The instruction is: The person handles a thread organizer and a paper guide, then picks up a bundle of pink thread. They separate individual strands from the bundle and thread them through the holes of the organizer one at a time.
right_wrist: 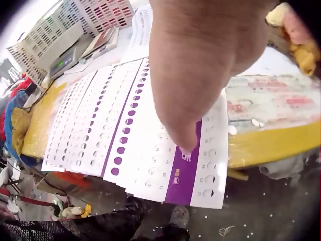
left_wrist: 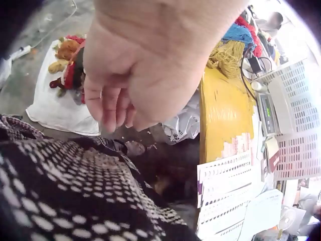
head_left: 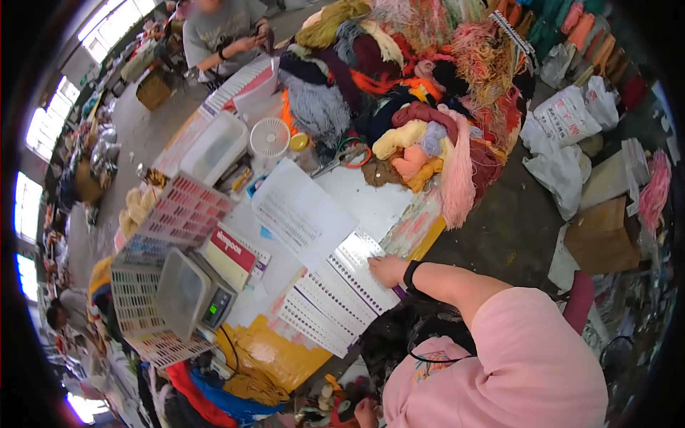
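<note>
A fanned stack of white cards (head_left: pixel 330 300) with rows of punched holes and purple bands lies along the near table edge. My right hand (head_left: pixel 387 271) rests on the right end of the stack. In the right wrist view, a digit of my right hand (right_wrist: pixel 200 60) touches the purple band of the top card (right_wrist: pixel 213 165); its other fingers are hidden. My left hand (left_wrist: pixel 140 75) hangs beside the table over my patterned clothing, fingers loosely curled with nothing visible in them. A printed sheet (head_left: pixel 303 214) lies just beyond the cards.
A digital scale (head_left: pixel 214 307) with a plastic tub and a perforated board (head_left: pixel 143 285) stand left. Scissors (head_left: pixel 342 157), a small fan (head_left: pixel 270 138) and piled yarn (head_left: pixel 421 143) lie at the far side. Another person (head_left: pixel 225 43) is across the table. Bags (head_left: pixel 564 135) lie right.
</note>
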The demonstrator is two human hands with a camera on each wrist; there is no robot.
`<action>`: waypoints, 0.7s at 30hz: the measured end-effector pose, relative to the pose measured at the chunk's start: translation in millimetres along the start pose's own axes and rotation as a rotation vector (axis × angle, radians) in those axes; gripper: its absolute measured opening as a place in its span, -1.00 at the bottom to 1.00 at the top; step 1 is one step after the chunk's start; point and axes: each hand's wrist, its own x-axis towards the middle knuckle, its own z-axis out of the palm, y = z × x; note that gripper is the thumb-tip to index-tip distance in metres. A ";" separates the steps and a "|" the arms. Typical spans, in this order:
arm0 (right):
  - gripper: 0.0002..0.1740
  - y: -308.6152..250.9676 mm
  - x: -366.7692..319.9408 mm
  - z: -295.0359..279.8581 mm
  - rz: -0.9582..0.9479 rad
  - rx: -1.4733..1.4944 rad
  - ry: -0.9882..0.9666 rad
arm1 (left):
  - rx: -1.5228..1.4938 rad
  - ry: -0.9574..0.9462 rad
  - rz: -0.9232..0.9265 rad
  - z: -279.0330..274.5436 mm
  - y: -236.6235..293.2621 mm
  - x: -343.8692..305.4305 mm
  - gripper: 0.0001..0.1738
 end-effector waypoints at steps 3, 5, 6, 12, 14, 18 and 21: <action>-0.45 24.0 -1.2 -32.3 0.154 0.380 0.249 | 0.016 0.055 0.124 5.8 67.3 -24.9 -0.84; -0.44 68.2 -9.5 -43.9 0.271 0.374 0.775 | -0.207 0.108 -0.098 10.9 87.0 -35.9 -0.86; -0.43 86.9 -29.9 -73.4 0.427 0.384 0.889 | -0.217 0.099 -0.141 12.1 86.8 -34.4 -0.87; -0.56 272.6 -71.2 -127.5 0.676 0.517 1.276 | -0.133 0.039 -0.221 -6.0 44.4 -57.2 -0.90; -0.62 300.0 -79.1 -118.3 0.608 1.028 1.048 | -0.110 0.022 -0.216 -16.3 24.1 -69.3 -0.89; -0.68 334.6 -106.5 -108.0 0.504 1.698 1.049 | -0.259 0.212 -0.356 -5.5 82.1 -80.5 -0.91; -0.69 301.3 -137.5 -156.0 0.140 2.032 1.249 | -0.287 0.108 -0.348 -11.1 118.5 -65.9 -0.90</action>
